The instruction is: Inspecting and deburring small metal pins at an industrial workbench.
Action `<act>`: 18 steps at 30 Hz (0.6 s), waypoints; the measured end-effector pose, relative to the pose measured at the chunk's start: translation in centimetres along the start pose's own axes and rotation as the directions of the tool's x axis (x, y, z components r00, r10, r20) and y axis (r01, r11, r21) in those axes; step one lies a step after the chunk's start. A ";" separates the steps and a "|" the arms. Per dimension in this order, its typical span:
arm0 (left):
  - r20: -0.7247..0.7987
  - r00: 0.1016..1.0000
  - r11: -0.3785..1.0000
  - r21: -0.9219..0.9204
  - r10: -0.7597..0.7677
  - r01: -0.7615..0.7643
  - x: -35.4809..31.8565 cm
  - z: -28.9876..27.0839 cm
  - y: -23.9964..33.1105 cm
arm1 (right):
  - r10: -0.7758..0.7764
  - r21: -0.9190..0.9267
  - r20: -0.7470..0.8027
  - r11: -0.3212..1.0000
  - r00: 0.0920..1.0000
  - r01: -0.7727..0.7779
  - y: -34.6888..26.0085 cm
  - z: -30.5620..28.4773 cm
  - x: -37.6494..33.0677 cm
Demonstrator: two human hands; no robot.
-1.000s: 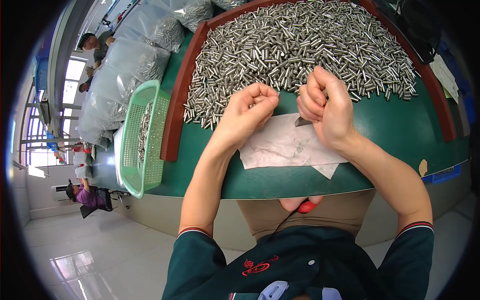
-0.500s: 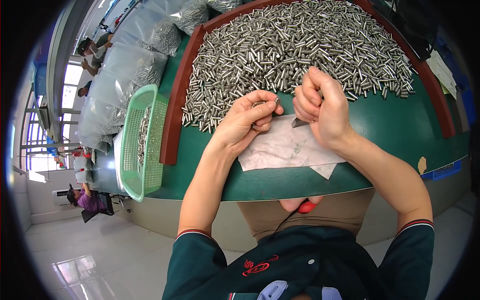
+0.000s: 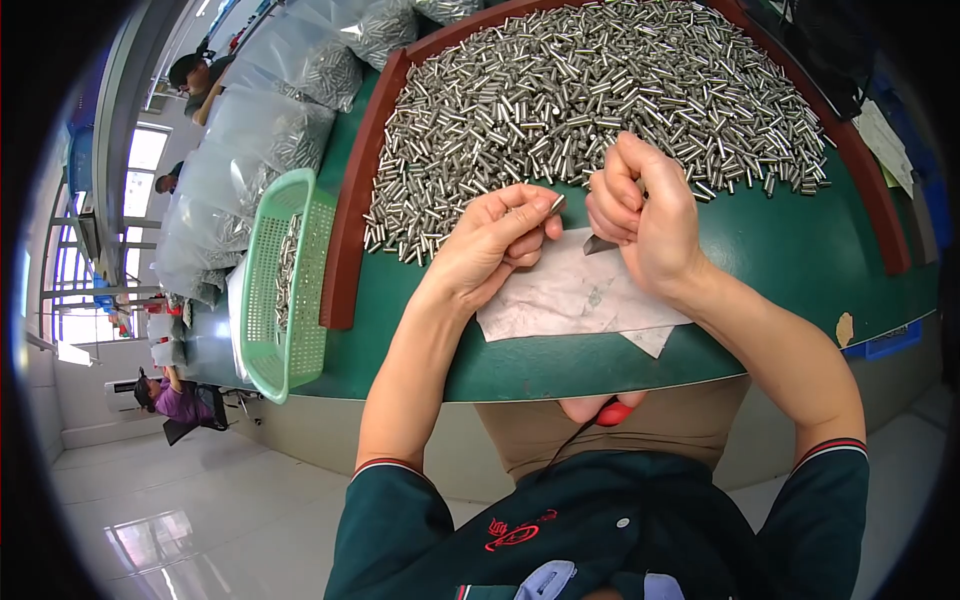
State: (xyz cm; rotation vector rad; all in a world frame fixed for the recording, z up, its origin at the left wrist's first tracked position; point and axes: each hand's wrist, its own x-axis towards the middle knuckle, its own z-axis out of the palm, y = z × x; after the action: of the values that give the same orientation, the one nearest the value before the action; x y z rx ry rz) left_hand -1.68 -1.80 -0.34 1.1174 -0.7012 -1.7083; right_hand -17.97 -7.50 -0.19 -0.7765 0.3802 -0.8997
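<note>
Pinched between the thumb and index finger of my left hand [image 3: 488, 240] is a short shiny metal pin [image 3: 557, 204], its end sticking out past the fingertips. My right hand [image 3: 652, 215] is closed in a fist around a dark, pointed, blade-like tool [image 3: 598, 244]; only its flat tip shows below the fingers, and the rest is hidden. Both hands hover over a stained white cloth [image 3: 580, 295] on the green table [image 3: 520, 370]. Beyond them spreads a large heap of similar metal pins [image 3: 600, 100].
A dark red wooden rim [image 3: 350, 230] borders the heap. Left of it stands a light green plastic basket [image 3: 308, 340] with some pins inside. Clear plastic bags of pins [image 3: 285, 130] line the far left. Other people [image 3: 180, 400] are in the background.
The pin in my left hand has turned, and more of its end shows past my fingertips. My right hand stays in place. A person at the far left has shifted.
</note>
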 end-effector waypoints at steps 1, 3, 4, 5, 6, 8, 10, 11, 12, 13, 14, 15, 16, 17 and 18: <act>0.014 1.000 0.999 0.040 -0.007 0.006 -0.1 0.1 0.1 | 0.001 -0.014 -0.011 1.000 1.000 -0.001 -0.1 0.2 0.0; -0.050 0.999 0.975 0.224 0.018 -0.006 -0.4 0.8 0.0 | -0.003 -0.034 -0.025 0.999 1.000 0.002 -0.1 0.2 0.0; -0.082 0.993 0.897 0.439 0.090 -0.045 -0.5 1.1 -0.2 | -0.009 -0.038 -0.025 0.999 1.000 0.008 0.0 0.2 0.0; -0.046 0.984 0.737 0.668 0.173 -0.099 -0.6 1.3 -0.3 | -0.004 -0.032 -0.019 0.999 1.000 0.003 0.0 0.2 0.0; 0.014 0.970 0.518 0.844 0.242 -0.141 -0.8 1.6 -0.4 | -0.008 -0.031 -0.015 0.999 1.000 0.007 0.0 0.2 0.0; 0.053 0.961 0.340 0.929 0.272 -0.148 -1.1 2.2 -0.8 | -0.017 -0.029 -0.006 0.999 1.000 0.016 0.0 0.1 0.0; 0.066 0.946 0.259 0.954 0.317 -0.153 -1.3 2.6 -0.9 | -0.022 -0.022 -0.017 1.000 1.000 0.021 0.1 0.1 -0.1; 0.067 0.947 0.261 0.953 0.313 -0.154 -1.3 2.6 -1.0 | -0.029 -0.016 -0.018 0.999 0.999 0.029 0.1 0.1 -0.1; 0.080 0.942 0.250 0.954 0.324 -0.167 -1.3 2.5 -1.0 | -0.052 -0.033 -0.008 0.998 0.999 0.052 0.0 0.1 -0.2; 0.093 0.937 0.238 0.954 0.336 -0.180 -1.2 2.4 -1.0 | -0.050 -0.034 -0.013 0.998 0.999 0.050 0.0 0.1 -0.2; 0.080 0.945 0.217 0.964 0.318 -0.155 -1.3 2.6 -0.8 | -0.073 -0.024 0.002 0.997 0.997 0.073 -0.1 0.2 -0.2; 0.077 0.945 0.219 0.964 0.316 -0.152 -1.4 2.6 -0.9 | -0.096 -0.013 0.016 0.995 0.995 0.096 -0.1 0.2 -0.3; 0.085 0.942 0.220 0.962 0.325 -0.163 -1.4 2.5 -0.9 | -0.092 -0.011 0.015 0.996 0.996 0.092 0.0 0.3 -0.3; 0.097 0.938 0.221 0.959 0.332 -0.177 -1.3 2.5 -1.0 | -0.085 -0.018 0.010 0.996 0.996 0.086 0.0 0.2 -0.3; 0.096 0.939 0.224 0.958 0.331 -0.177 -1.2 2.4 -1.0 | -0.078 -0.024 0.004 0.997 0.997 0.078 0.0 0.2 -0.3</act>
State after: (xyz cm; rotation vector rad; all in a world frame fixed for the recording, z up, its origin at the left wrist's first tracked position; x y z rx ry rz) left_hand -4.12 -0.35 0.25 1.7585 -1.8945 -0.7331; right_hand -18.01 -7.17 -0.09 -0.8194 0.3601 -0.9686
